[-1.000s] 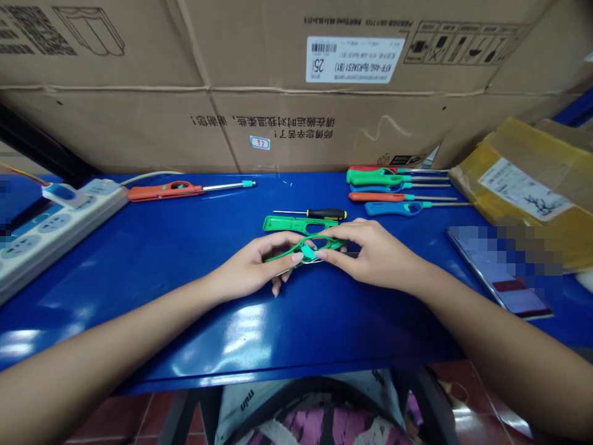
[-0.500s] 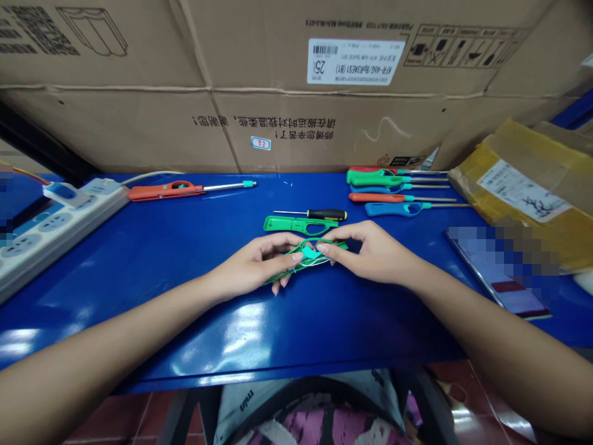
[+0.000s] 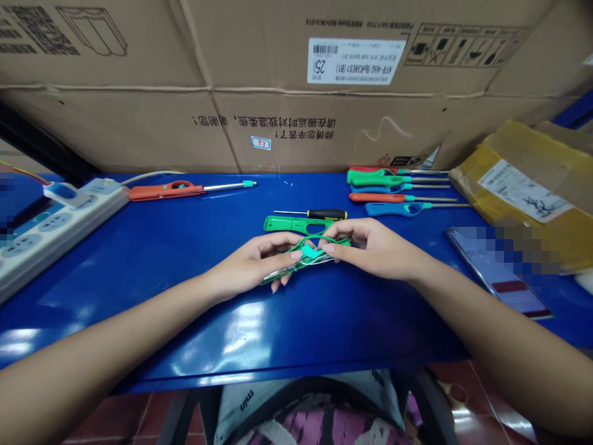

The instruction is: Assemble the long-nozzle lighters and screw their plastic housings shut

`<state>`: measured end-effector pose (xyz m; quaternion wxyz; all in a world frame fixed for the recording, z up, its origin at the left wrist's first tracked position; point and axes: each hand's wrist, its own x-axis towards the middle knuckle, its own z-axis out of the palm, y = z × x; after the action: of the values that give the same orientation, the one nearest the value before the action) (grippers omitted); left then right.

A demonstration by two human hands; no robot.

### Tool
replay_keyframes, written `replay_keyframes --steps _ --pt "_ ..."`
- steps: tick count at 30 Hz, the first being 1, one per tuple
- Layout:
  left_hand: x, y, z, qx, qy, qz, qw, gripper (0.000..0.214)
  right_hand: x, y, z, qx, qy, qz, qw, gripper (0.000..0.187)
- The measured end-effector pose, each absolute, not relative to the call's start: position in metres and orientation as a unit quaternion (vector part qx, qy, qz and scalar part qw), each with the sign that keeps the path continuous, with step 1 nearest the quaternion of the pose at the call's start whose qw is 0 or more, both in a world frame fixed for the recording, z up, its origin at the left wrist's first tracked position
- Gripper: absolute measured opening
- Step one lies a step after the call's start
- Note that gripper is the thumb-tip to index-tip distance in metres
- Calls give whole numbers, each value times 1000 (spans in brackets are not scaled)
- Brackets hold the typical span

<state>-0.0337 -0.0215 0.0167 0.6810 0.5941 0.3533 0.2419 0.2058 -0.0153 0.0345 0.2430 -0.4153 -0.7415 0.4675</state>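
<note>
Between my hands, above the blue table, is an opened green lighter half point(image 3: 303, 262) with thin green and white wires looping out of it. A turquoise trigger point(image 3: 311, 251) sits in its middle. My left hand point(image 3: 259, 259) is closed around the left end, thumb on top beside the trigger. My right hand point(image 3: 365, 247) pinches the right end, its thumb and fingertips close to the trigger and wires. Just behind lies the other green shell half point(image 3: 290, 224), its right end partly covered by my right hand. A black and yellow screwdriver point(image 3: 327, 214) rests beyond it.
An orange long-neck lighter point(image 3: 167, 190) lies at the left, by a white power strip point(image 3: 60, 225). Several lighters point(image 3: 393, 209) are lined up at the back right. A phone point(image 3: 500, 272) and a taped yellow package point(image 3: 523, 191) are on the right. Cardboard point(image 3: 269, 68) stands behind.
My right hand has shifted slightly right and its fingers have moved a little off the trigger. The left hand still grips the lighter half, nearly unmoved.
</note>
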Motion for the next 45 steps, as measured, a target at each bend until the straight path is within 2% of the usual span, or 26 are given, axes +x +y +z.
replay_keyframes --steps 3,8,18,21,23,27,32,35,39,42,45 --pt "-34 -21 15 592 351 247 682 42 208 -17 35 -397 -749 469 249 19" --pt "-35 -21 13 582 353 262 684 43 212 -24 36 -425 -768 414 241 32" --pt "-32 -23 16 576 381 284 665 46 214 -25 40 -459 -797 299 256 37" --pt "-32 -23 14 571 383 292 665 47 213 -27 42 -453 -809 270 259 29" --pt "-32 -23 13 571 382 295 664 46 213 -28 43 -431 -830 248 254 18" --pt "-33 -23 13 571 380 294 665 44 213 -27 44 -372 -870 222 237 32" --pt "-34 -22 13 577 373 282 670 42 215 -24 41 -429 -870 152 189 30" --pt "-34 -22 14 580 375 281 666 41 216 -24 40 -460 -858 107 202 25" --pt "-33 -22 14 586 377 278 662 40 214 -23 39 -512 -817 80 254 31" --pt "-33 -22 14 596 370 272 659 40 212 -22 38 -503 -796 127 313 25" --pt "-33 -22 13 604 362 269 657 40 210 -21 36 -457 -796 209 336 25"
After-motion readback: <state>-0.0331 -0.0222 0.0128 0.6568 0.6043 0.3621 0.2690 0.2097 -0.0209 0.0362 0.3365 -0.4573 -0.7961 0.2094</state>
